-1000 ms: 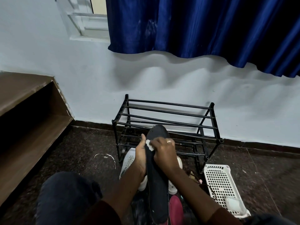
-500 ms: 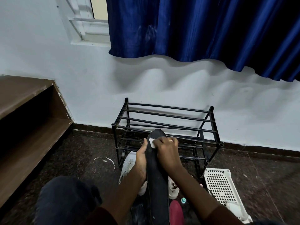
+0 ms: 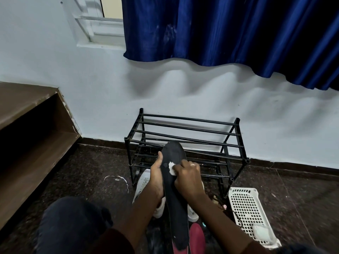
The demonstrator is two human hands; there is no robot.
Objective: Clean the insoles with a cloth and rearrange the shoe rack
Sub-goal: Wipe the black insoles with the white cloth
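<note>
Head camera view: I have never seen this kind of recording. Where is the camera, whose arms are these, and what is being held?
There is no robot here. The picture comes from a wide-angle camera worn on a person's head, looking forward and down at their own arms. The left hand grips a long black insole by its edge. The right hand pinches a small white cloth against the insole's upper part. Behind them, a black shoe rack stands on the dark floor by the wall. A white shoe lies under the hands, a red shoe is nearer the camera, and a white perforated basket is to the right.
</note>
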